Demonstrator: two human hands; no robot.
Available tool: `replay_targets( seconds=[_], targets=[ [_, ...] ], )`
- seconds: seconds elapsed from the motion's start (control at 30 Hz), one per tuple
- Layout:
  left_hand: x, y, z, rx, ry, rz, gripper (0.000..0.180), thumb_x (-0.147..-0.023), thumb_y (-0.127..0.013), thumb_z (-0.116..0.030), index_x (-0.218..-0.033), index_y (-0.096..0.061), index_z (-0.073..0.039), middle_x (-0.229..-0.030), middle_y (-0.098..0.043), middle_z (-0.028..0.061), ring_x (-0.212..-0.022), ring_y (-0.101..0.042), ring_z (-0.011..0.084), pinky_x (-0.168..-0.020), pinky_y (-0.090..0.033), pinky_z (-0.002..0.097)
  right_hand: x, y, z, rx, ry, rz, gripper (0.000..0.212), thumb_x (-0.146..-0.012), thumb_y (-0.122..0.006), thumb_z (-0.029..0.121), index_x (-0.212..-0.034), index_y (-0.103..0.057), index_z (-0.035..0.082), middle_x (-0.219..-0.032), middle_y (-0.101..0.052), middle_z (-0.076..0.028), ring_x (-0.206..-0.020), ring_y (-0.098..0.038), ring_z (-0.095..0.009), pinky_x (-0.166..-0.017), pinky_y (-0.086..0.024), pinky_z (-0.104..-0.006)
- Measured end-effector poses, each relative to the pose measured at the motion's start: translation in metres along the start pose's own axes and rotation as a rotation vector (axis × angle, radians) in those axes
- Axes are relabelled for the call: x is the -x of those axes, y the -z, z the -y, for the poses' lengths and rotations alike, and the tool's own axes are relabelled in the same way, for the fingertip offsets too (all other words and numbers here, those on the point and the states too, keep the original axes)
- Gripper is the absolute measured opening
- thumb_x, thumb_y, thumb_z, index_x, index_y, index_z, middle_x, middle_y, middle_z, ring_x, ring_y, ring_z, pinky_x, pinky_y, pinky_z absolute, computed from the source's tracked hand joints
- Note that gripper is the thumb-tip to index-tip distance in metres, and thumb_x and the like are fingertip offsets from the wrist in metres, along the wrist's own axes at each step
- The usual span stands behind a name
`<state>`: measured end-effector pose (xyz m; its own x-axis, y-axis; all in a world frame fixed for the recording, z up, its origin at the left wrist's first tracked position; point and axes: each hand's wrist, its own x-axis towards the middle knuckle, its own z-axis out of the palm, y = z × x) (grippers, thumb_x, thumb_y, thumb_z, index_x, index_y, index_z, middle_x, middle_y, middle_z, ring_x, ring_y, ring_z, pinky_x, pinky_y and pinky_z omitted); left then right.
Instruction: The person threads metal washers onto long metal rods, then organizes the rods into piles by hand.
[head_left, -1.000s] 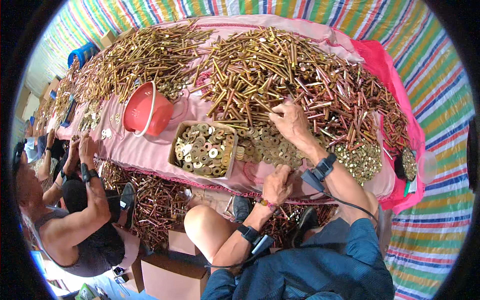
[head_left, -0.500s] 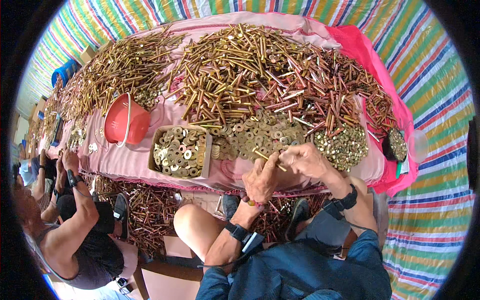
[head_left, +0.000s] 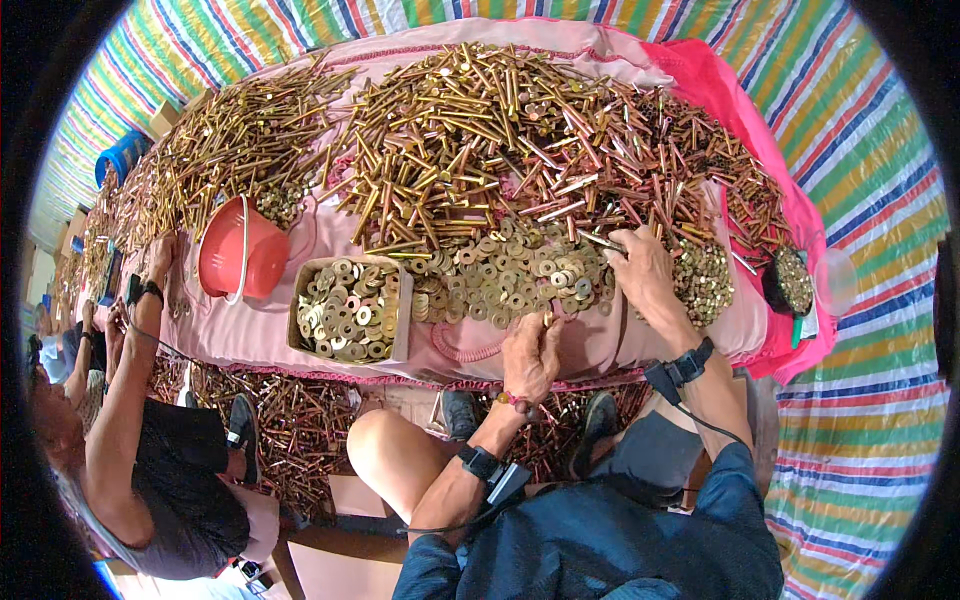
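A: What is held by the right hand (head_left: pixel 645 268)?

B: A thin rod (head_left: pixel 600 241) is held. It is pinched by the thumb and fingers, just by the edge of the loose washers (head_left: pixel 500 285).

A: And what about the left hand (head_left: pixel 530 358)?

B: Its fingers are bent in. A tiny shiny spot is seen at the tips, but whether anything is pinched there cannot be told. The hand is held near the front of the washers, over the pink surface (head_left: pixel 600 345).

A: What is piled up nearby?

B: Lots of rods are heaped along the far side. A heap of gold bits (head_left: pixel 703 285) is piled just beside the right hand, and more bits are kept in a black bowl (head_left: pixel 770 288).

A: What is seen to the left?

B: A box (head_left: pixel 403 315) is filled with washers. A red bucket (head_left: pixel 240 260) is set near it, and a blue tub (head_left: pixel 122 157) is seen farther off.

A: Is anyone else seen?

B: Yes, another person (head_left: pixel 185 490) is seen at the left.
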<state>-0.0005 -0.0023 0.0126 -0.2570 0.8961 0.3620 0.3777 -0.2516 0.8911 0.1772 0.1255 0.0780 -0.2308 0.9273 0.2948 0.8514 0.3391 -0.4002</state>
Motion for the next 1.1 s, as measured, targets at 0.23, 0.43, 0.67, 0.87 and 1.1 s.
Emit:
replay_targets(
  seconds=[0.23, 0.43, 0.67, 0.87, 1.1],
  targets=[
    [0.001, -0.004, 0.005, 0.038, 0.07, 0.03, 0.01, -0.095, -0.065, -0.012, -0.096, -0.06, -0.003, -0.07, -0.057, 0.0168, -0.06, -0.057, 0.0315, -0.057, -0.045, 0.0394, -0.004, -0.01, -0.005, 0.027, 0.009, 0.024, 0.018, -0.086, -0.071, 0.014, -0.099, -0.069, 0.002, -0.089, -0.06, -0.018, -0.081, -0.062, -0.034, -0.073, -0.049, -0.0443],
    [-0.001, -0.003, 0.005, -0.001, 0.025, 0.015, 0.01, -0.095, -0.065, -0.012, -0.098, -0.06, -0.003, -0.066, -0.058, 0.0143, -0.056, -0.058, 0.0297, -0.055, -0.046, 0.0383, 0.012, 0.008, -0.012, -0.214, -0.045, 0.064, 0.016, -0.084, -0.071, 0.016, -0.091, -0.073, 0.002, -0.089, -0.068, -0.016, -0.083, -0.067, -0.03, -0.075, -0.052, -0.0415],
    [0.004, -0.006, 0.008, 0.049, 0.088, 0.029, 0.011, -0.097, -0.063, -0.013, -0.094, -0.057, -0.004, -0.065, -0.052, 0.0151, -0.054, -0.054, 0.0306, -0.052, -0.043, 0.0396, 0.059, 0.011, -0.013, -0.073, 0.037, 0.318, 0.02, -0.083, -0.073, 0.02, -0.097, -0.072, 0.004, -0.085, -0.062, -0.015, -0.08, -0.063, -0.033, -0.071, -0.05, -0.0437],
    [0.001, -0.003, 0.004, -0.01, -0.046, 0.005, 0.007, -0.095, -0.063, -0.01, -0.097, -0.06, -0.004, -0.065, -0.057, 0.0132, -0.056, -0.059, 0.028, -0.054, -0.045, 0.0375, 0.062, 0.018, -0.002, -0.095, 0.16, 0.294, 0.014, -0.084, -0.071, 0.011, -0.096, -0.068, 0.004, -0.085, -0.054, -0.017, -0.08, -0.059, -0.036, -0.069, -0.046, -0.0458],
    [-0.001, -0.002, 0.001, -0.004, -0.02, 0.017, 0.01, -0.095, -0.064, -0.01, -0.092, -0.057, -0.004, -0.066, -0.055, 0.0151, -0.057, -0.055, 0.0317, -0.054, -0.043, 0.0396, 0.061, 0.002, -0.014, -0.093, 0.262, 0.225, 0.011, -0.088, -0.068, 0.012, -0.095, -0.068, 0.004, -0.08, -0.052, -0.017, -0.069, -0.057, -0.036, -0.061, -0.047, -0.0436]
  ],
)
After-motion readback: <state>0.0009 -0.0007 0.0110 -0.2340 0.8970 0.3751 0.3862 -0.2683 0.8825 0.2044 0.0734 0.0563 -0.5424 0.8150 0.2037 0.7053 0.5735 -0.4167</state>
